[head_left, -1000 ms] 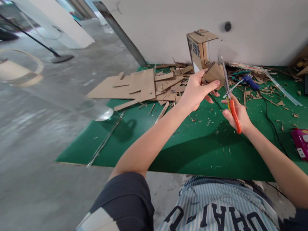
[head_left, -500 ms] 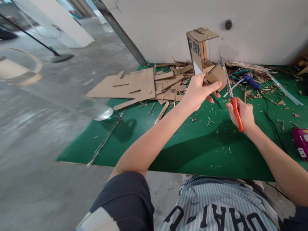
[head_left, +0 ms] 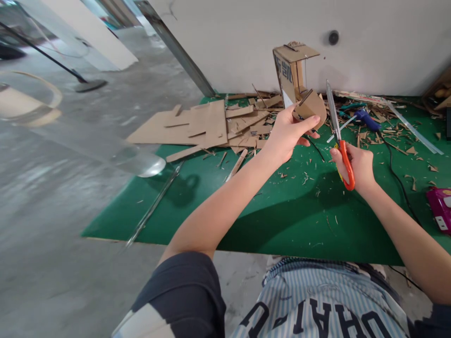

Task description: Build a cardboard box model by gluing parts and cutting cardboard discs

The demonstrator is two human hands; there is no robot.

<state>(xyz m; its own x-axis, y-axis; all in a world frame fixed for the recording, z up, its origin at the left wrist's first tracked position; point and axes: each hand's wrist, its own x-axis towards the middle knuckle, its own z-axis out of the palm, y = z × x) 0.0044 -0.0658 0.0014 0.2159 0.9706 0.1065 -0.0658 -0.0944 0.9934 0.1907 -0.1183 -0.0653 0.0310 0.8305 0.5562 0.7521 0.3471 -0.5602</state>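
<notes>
My left hand (head_left: 288, 133) pinches a small brown cardboard piece (head_left: 312, 108) with a rounded edge, holding it up above the green mat (head_left: 211, 202). My right hand (head_left: 354, 166) grips orange-handled scissors (head_left: 338, 136), blades pointing up and away, just to the right of the cardboard piece. The blades stand beside the piece's right edge; I cannot tell whether they touch it.
A tall cardboard structure (head_left: 291, 70) stands by the wall behind my hands. Flat cardboard sheets (head_left: 197, 124) and scraps lie at the mat's far left. A blue tool (head_left: 366, 119), a black cable (head_left: 396, 171), a clear ruler (head_left: 412, 126) and a pink object (head_left: 440, 209) lie to the right.
My right hand closed more firmly round the scissors and shifted slightly right. My left hand turned the cardboard piece a little, keeping it in place.
</notes>
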